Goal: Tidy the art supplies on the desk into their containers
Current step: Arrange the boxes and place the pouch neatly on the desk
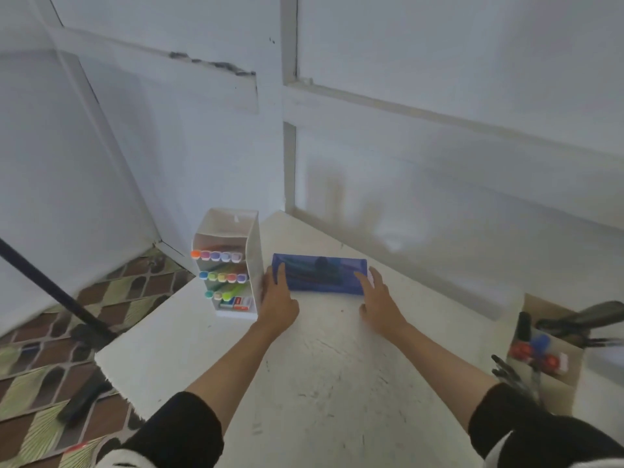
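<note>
A blue see-through pouch (320,273) lies flat on the white desk (320,366), just above the middle of the frame. Dark shapes show inside it (too blurry to tell what they are).

The person's left hand (278,300) is at the left end of the pouch. Its fingers are straight and rest on that end. The right hand (378,300) is at the right end, and its fingers also lie straight, with the tips on the pouch. Both hands are wide and flat, not curled around anything. Black sleeves (182,430) cover the arms near the bottom of the frame.

A tall white stand (253,251) is just left of the pouch, very near the left hand. It has three rows of markers (216,255) with bright caps in orange, purple, blue, green and red. Small boxes (236,303) sit in its lowest part.

At the right edge of the frame is a brown cardboard box (553,376) with red, blue and black things in it. In the lower left the floor (40,366) has a brown and green pattern, and a black pole (50,288) slants across it.
</note>
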### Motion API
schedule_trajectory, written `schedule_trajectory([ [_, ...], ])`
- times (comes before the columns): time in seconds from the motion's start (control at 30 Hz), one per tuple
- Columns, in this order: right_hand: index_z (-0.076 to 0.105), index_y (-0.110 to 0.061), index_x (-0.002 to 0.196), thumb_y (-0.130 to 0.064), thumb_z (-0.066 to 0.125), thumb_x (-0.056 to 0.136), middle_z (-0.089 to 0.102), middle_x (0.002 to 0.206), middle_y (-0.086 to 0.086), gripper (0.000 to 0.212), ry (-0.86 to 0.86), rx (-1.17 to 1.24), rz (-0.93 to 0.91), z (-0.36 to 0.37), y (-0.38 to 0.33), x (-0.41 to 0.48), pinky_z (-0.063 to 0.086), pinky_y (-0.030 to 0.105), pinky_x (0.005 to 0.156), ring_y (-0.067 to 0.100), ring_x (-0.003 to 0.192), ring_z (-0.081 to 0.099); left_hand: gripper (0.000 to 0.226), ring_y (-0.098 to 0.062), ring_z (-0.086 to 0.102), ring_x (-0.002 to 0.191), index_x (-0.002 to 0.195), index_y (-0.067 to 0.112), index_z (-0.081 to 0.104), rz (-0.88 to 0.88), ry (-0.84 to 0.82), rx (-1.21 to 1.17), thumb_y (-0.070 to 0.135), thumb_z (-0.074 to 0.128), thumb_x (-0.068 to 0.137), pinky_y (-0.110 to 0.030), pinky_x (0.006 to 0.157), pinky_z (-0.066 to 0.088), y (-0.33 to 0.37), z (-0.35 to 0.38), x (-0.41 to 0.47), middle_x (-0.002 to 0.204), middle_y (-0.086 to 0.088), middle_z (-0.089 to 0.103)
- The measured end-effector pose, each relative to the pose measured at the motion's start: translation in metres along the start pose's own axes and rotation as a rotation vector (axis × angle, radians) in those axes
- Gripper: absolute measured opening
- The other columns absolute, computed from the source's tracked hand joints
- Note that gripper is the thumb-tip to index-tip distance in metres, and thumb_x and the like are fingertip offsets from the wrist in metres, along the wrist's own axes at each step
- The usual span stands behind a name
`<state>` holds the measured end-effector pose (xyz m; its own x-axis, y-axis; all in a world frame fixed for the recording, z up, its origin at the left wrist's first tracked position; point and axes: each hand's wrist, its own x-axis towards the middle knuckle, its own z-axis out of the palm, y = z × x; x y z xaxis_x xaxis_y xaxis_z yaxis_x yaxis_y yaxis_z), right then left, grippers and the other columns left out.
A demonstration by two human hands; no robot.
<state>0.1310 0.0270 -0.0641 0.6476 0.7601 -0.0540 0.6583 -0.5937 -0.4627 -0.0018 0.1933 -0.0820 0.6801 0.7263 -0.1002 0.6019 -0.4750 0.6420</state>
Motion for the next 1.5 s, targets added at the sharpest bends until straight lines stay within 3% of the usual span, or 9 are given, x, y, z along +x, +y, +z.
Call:
schedule_trajectory([
  [0.1, 0.017, -0.013, 0.149, 0.004, 0.049, 0.088, 0.006, 0.156, 0.013, 0.07, 0.016, 0.225, 0.124, 0.001, 0.0, 0.015, 0.026, 0.027, 0.107, 0.027, 0.142, 0.018, 0.094, -0.032, 0.022, 0.14, 0.149, 0.031, -0.009, 0.014, 0.035, -0.001, 0.003, 0.054, 0.084, -0.044, 0.111, 0.033, -0.001, 0.006, 0.013, 0.157, -0.006, 0.008],
  [0.33, 0.034, -0.005, 0.142, 0.009, 0.046, 0.087, 0.047, 0.121, 0.017, 0.058, 0.199, 0.302, 0.145, 0.011, 0.006, 0.007, 0.034, 0.018, 0.084, 0.03, 0.109, 0.049, 0.073, -0.027, 0.042, 0.118, 0.149, 0.029, 0.015, -0.035, 0.115, 0.16, 0.005, 0.053, 0.091, -0.038, 0.097, 0.046, 0.009, 0.013, 0.018, 0.132, -0.01, 0.034],
  [0.53, 0.057, 0.001, 0.119, 0.004, 0.052, 0.088, 0.051, 0.108, 0.017, 0.031, 0.422, 0.326, 0.095, -0.045, 0.0, 0.002, 0.035, 0.015, 0.072, 0.026, 0.091, 0.055, 0.029, -0.015, 0.042, 0.099, 0.121, 0.008, 0.057, 0.169, 0.228, -0.189, 0.001, 0.046, 0.095, -0.03, 0.097, 0.039, 0.041, 0.005, 0.01, 0.121, -0.012, 0.044],
  [0.6, 0.061, -0.001, 0.11, 0.0, 0.056, 0.088, 0.052, 0.104, 0.016, 0.023, 0.512, 0.32, 0.056, -0.078, -0.007, -0.004, 0.034, 0.012, 0.068, 0.023, 0.083, 0.053, 0.029, -0.019, 0.04, 0.097, 0.115, 0.004, 0.06, 0.238, 0.3, -0.215, -0.006, 0.043, 0.093, -0.024, 0.086, 0.036, 0.066, -0.004, 0.006, 0.119, -0.015, 0.048],
  [0.73, 0.065, -0.003, 0.103, -0.008, 0.065, 0.086, 0.052, 0.093, 0.009, 0.018, 0.727, 0.338, -0.026, -0.16, -0.01, -0.035, 0.033, 0.0, 0.065, 0.011, 0.07, 0.046, 0.027, -0.033, 0.049, 0.092, 0.108, 0.003, 0.063, 0.42, 0.452, -0.315, -0.008, 0.046, 0.091, -0.042, 0.08, 0.047, 0.132, -0.03, -0.007, 0.104, -0.018, 0.059],
  [0.93, 0.068, -0.008, 0.094, -0.023, 0.069, 0.084, 0.043, 0.085, 0.007, 0.018, 0.988, 0.293, 0.049, -0.27, 0.032, -0.135, 0.035, 0.01, 0.06, 0.013, 0.061, 0.042, 0.01, -0.024, 0.052, 0.084, 0.098, 0.011, 0.065, 0.702, 0.466, -0.445, 0.007, 0.06, 0.09, -0.04, 0.069, 0.045, 0.247, -0.047, -0.065, 0.084, 0.0, 0.062],
  [1.2, 0.065, -0.015, 0.088, -0.028, 0.063, 0.088, 0.063, 0.083, 0.008, 0.013, 0.932, 0.279, 0.321, -0.318, 0.131, -0.327, 0.038, 0.024, 0.057, 0.021, 0.061, 0.048, 0.018, -0.016, 0.05, 0.078, 0.094, 0.014, 0.067, 1.084, 0.112, -0.45, 0.025, 0.056, 0.086, -0.045, 0.072, 0.046, 0.346, 0.036, -0.163, 0.084, 0.008, 0.062],
  [1.37, 0.064, -0.013, 0.082, -0.018, 0.065, 0.087, 0.062, 0.065, 0.001, 0.008, 0.824, 0.377, 0.539, -0.302, 0.179, -0.448, 0.043, 0.016, 0.048, 0.009, 0.053, 0.053, 0.021, -0.014, 0.057, 0.08, 0.096, 0.01, 0.07, 1.211, -0.247, -0.359, 0.027, 0.065, 0.084, -0.032, 0.077, 0.047, 0.367, 0.114, -0.233, 0.088, 0.004, 0.066],
  [1.5, 0.067, -0.006, 0.094, -0.012, 0.063, 0.088, 0.069, 0.089, 0.014, 0.009, 0.651, 0.369, 0.698, -0.276, 0.219, -0.51, 0.052, 0.018, 0.057, 0.021, 0.073, 0.065, 0.023, -0.01, 0.056, 0.087, 0.104, 0.01, 0.07, 1.216, -0.445, -0.268, 0.024, 0.069, 0.086, -0.016, 0.078, 0.038, 0.361, 0.163, -0.282, 0.098, -0.002, 0.068],
])
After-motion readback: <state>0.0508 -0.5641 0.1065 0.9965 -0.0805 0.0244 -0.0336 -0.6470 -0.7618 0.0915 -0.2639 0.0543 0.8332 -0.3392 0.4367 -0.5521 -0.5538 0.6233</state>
